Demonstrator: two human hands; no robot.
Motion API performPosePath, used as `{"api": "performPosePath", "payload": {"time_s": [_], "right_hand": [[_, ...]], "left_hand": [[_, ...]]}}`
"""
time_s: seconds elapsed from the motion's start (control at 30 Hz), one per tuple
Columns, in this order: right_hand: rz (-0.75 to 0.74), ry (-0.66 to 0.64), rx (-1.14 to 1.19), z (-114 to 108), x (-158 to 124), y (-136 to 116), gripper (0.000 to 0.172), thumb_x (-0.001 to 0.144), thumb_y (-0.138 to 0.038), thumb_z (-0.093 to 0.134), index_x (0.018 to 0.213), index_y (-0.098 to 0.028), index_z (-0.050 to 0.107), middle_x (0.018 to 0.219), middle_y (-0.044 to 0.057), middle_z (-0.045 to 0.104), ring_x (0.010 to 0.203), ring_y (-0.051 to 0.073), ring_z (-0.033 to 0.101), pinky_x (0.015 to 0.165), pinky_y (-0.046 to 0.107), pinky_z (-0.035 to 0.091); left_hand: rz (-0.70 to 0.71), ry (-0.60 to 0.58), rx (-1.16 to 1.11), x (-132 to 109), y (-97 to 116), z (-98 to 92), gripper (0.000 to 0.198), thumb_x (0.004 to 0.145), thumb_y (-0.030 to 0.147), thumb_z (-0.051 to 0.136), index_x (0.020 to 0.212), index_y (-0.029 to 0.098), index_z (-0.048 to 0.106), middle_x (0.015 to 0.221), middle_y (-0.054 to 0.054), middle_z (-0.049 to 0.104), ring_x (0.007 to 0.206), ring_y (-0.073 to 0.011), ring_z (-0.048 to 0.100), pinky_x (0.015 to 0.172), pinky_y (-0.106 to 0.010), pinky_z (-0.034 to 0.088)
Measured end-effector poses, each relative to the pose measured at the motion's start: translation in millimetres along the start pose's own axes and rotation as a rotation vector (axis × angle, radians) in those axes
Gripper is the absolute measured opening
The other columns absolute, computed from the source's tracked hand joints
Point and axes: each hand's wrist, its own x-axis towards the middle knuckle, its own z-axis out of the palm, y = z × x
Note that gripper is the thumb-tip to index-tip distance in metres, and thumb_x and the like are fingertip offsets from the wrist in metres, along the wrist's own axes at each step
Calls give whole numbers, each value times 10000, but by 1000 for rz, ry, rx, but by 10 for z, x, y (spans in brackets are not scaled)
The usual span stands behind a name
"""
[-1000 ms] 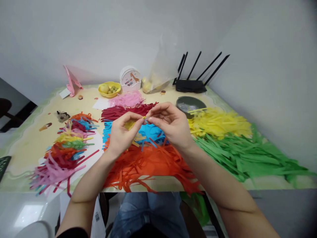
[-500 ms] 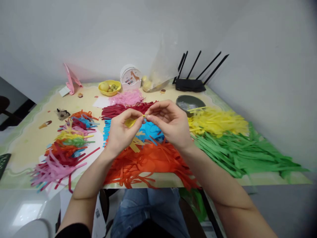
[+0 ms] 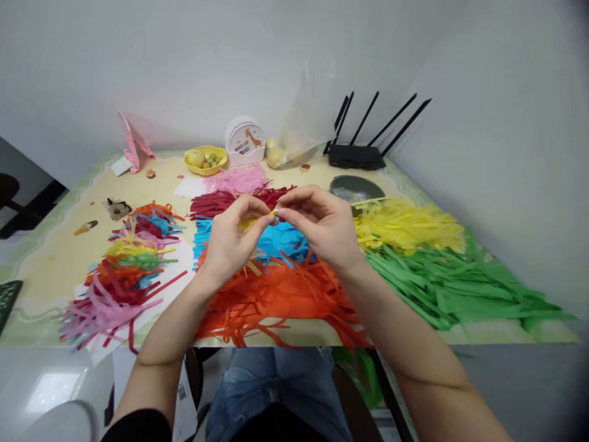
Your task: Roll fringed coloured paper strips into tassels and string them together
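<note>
My left hand (image 3: 234, 238) is closed around a bundle of yellow paper strips (image 3: 248, 224), which shows between its thumb and fingers. At the bundle's tip, the thumb and fingers of my right hand (image 3: 323, 226) pinch close beside the left fingertips. A tiny pale bit shows there, too small to make out. Below the hands lie blue paper strips (image 3: 281, 239) and orange paper strips (image 3: 271, 291). Dark red paper strips (image 3: 212, 204) lie just behind. To the right are heaps of yellow paper strips (image 3: 409, 226) and green paper strips (image 3: 453, 279).
Multicoloured tassels (image 3: 124, 270) lie in a row at the left, partly on white paper. A grey-green bowl (image 3: 358, 183), black router (image 3: 356, 156), plastic bag (image 3: 299, 132), yellow fruit dish (image 3: 205, 161) and giraffe-print holder (image 3: 245, 144) stand toward the wall. Pink strips (image 3: 237, 180) lie nearby.
Both hands have shifted slightly right, still pinching together at the yellow strips. The whole view has moved a little; the things on the table stay where they were.
</note>
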Motion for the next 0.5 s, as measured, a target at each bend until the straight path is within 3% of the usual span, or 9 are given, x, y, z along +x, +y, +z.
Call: {"api": "performPosePath", "payload": {"time_s": [0.1, 0.27, 0.37, 0.5], "right_hand": [[0, -7, 58, 15, 6, 4, 264, 797, -422, 819, 896, -210, 694, 859, 14, 709, 799, 158, 691, 781, 309, 600], [-78, -12, 85, 14, 6, 21, 301, 801, -418, 827, 964, -217, 673, 872, 7, 697, 806, 143, 683, 782, 292, 597], [-94, 1, 82, -3, 6, 20, 308, 815, -402, 821, 996, -226, 643, 872, 4, 688, 805, 139, 678, 778, 286, 596], [-74, -46, 40, -37, 10, -39, 296, 842, -391, 792, 1017, -221, 625, 875, 5, 675, 819, 136, 672, 791, 281, 590]], "left_hand": [[15, 15, -41, 1, 4, 8, 160, 920, 289, 695, 821, 182, 631, 804, -13, 752, 743, -142, 720, 710, -232, 530], [76, 30, 12, -11, -3, 16, 80, 906, 234, 696, 860, 177, 663, 846, -11, 746, 779, -134, 714, 737, -221, 537], [68, -5, -6, -7, 2, 15, 52, 908, 224, 681, 897, 176, 665, 889, -23, 749, 824, -144, 719, 773, -233, 549], [16, 38, -61, 3, -2, 27, 71, 877, 202, 684, 830, 174, 639, 820, -19, 732, 776, -145, 713, 745, -245, 550]]}}
